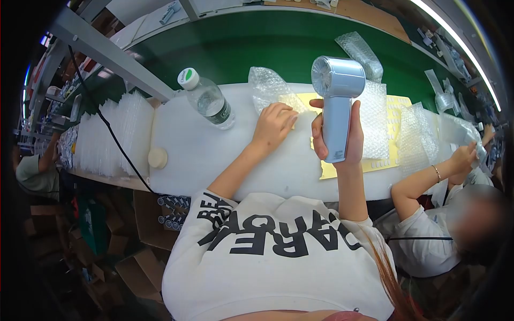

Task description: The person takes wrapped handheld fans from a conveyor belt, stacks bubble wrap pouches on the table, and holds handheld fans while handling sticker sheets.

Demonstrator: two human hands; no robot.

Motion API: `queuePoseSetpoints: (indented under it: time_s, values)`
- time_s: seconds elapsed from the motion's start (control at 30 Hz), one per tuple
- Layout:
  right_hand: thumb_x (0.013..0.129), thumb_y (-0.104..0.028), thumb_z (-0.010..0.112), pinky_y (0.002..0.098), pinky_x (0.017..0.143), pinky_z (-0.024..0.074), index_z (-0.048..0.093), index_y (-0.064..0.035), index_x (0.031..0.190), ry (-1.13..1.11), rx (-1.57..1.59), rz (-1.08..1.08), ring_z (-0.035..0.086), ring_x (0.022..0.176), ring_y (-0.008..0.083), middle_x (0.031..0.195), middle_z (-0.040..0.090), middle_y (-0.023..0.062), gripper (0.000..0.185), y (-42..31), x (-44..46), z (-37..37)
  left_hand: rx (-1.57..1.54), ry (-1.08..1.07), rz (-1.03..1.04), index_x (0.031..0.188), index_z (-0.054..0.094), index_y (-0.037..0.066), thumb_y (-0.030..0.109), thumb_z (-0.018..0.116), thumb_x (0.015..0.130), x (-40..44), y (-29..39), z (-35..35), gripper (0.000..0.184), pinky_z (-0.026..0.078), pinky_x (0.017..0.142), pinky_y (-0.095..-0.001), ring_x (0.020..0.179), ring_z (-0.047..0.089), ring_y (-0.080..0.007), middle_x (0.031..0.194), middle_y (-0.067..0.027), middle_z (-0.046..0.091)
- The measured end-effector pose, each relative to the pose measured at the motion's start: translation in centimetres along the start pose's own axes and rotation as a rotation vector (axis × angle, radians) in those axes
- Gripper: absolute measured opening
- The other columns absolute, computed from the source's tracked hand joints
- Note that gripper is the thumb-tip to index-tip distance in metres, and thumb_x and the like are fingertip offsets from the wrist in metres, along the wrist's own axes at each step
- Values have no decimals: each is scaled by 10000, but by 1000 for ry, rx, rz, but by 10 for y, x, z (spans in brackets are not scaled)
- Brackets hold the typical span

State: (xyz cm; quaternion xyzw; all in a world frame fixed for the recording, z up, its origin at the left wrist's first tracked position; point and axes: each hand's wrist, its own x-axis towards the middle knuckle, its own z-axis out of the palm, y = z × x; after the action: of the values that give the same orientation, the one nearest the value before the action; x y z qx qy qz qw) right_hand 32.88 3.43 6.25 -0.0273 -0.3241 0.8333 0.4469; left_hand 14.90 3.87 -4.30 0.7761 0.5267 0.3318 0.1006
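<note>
Right hand (342, 128) closed round the handle of a light-blue handheld fan (338, 88), fingers wrapped on one side, fan upright with its round head on top, held above the desk (187, 171). Left hand (274, 127): fingers partly curled, at the near end of a clear bubble-wrap pouch (267, 85). Can't tell if it grips the pouch.

Containers: clear plastic bottle (211, 102), white cap with green top, leaning in view, left of the pouch; liquid level unclear. Cardboard box (147, 216) below desk edge, several round-ended metallic-looking items (172, 213) at its right side, partly hidden. Another open cardboard box (140, 273) lower down, contents too dark to read. Filled-looking bubble-wrap package (361, 53) on the green surface (241, 43) behind; contents not readable.

Desk top is white. Yellow label sheet (327, 170) lies behind the fan, bubble wrap (375, 123) over part of it, more bubble wrap (418, 131) to the right. Stack of white translucent sleeves (115, 136) at left, round cream-coloured disc (157, 158) just beside it.

Room: co-worker (428, 224) at right, hands on clear wrap (461, 128). Another person (37, 171) at far left. Grey metal frame (107, 48) upper left, light strip (460, 43) upper right.
</note>
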Motion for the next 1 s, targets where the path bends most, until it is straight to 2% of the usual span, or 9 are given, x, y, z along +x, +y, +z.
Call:
queuePoseSetpoints:
  time_s: [0.2, 0.33, 0.43, 0.6, 0.7, 0.8, 0.87, 0.97, 1.0]
  values:
    - [921, -541, 174, 225, 301, 363, 432, 56, 1175, 147, -191, 60, 475, 315, 177, 683, 591, 165, 698, 4, -2, -3, -130, -43, 27, 1133, 530, 64, 280, 719, 710, -44, 48, -18, 511, 322, 985, -388, 1135, 438, -242, 1149, -80, 524]
    - [918, -529, 240, 244, 323, 372, 412, 43, 1191, 200, -369, 244, 505, 375, 198, 720, 596, 161, 657, 17, -8, 1, -780, 117, -253, 1119, 527, 40, 237, 792, 626, -21, 69, -53, 594, 396, 920, -370, 1045, 505, -215, 1127, -86, 544]
    - [938, -484, 302, 263, 604, 446, 413, -12, 1199, 168, -512, 299, 580, 725, 179, 823, 601, 122, 550, 21, -22, 15, -1153, 98, -414, 1110, 525, 25, 178, 820, 579, -9, 90, -80, 627, 449, 851, -332, 959, 557, -202, 1093, -98, 565]
    - [953, -420, 325, 263, 750, 419, 426, -42, 1188, 141, -765, -29, 548, 820, 154, 864, 594, 104, 456, 14, -27, -5, -218, 296, 248, 1001, 569, 32, 156, 770, 644, -18, 111, -143, 428, 495, 653, -260, 790, 587, -198, 917, -80, 595]
    - [957, -392, 336, 259, 756, 417, 453, -41, 1161, 170, -628, -114, 545, 793, 148, 858, 590, 99, 422, 13, -44, -13, 236, 787, 620, 1128, 442, 69, 311, 646, 811, -35, 107, -162, 448, 517, 639, -293, 782, 583, -206, 958, -76, 533]
    - [947, -329, 347, 276, 735, 441, 497, -28, 1092, 243, -665, 92, 570, 772, 173, 844, 607, 109, 366, 22, -55, -21, -637, 1192, 407, 1211, 340, 94, 339, 532, 884, -28, 105, -174, 452, 552, 626, -322, 753, 575, -215, 1000, -90, 493]
    - [943, -307, 351, 281, 728, 449, 512, -24, 1069, 249, -671, 157, 578, 765, 181, 839, 613, 112, 350, 27, -57, -25, -1222, 944, 161, 1240, 321, 88, 297, 551, 875, -25, 129, -199, 480, 558, 632, -331, 746, 575, -221, 994, -94, 495]
    - [938, -281, 381, 272, 721, 449, 548, -20, 1015, 254, -729, 258, 577, 764, 173, 839, 614, 114, 319, 30, -65, -28, -2159, 356, 357, 1228, 321, 89, 212, 607, 802, -14, 127, -223, 527, 560, 589, -315, 698, 572, -221, 938, -94, 508]
    - [936, -272, 391, 269, 719, 449, 560, -18, 997, 257, -751, 286, 577, 764, 171, 839, 614, 115, 310, 30, -64, -29, -2070, 446, 464, 1220, 320, 85, 200, 620, 788, -14, 129, -225, 539, 561, 570, -307, 671, 568, -216, 915, -96, 508]
